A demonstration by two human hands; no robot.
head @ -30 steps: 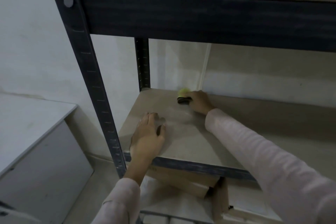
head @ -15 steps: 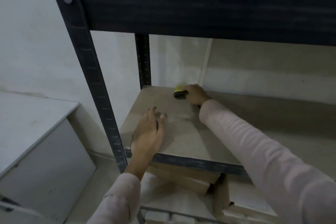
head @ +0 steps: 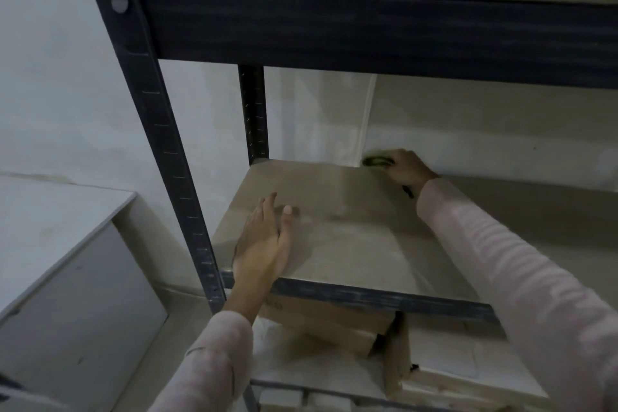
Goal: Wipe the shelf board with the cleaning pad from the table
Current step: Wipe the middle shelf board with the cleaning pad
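Green pad [head: 378, 161], apparently gripped, right hand [head: 409, 169]

Dim, flat light. Pale wall [head: 67, 94] ran along the left and far sides. Dark metal rack upright [head: 157, 130] stood near left, crossbeam [head: 368, 27] above. Grey cabinet [head: 67, 278] sat left of the rack. Cardboard boxes [head: 327, 321] lay on the lower tier.

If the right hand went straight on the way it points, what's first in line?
Probably the back wall. The right hand grips the cleaning pad at the rear edge of the shelf board, pointing back-left; depth is unclear, so the pad may already touch it.
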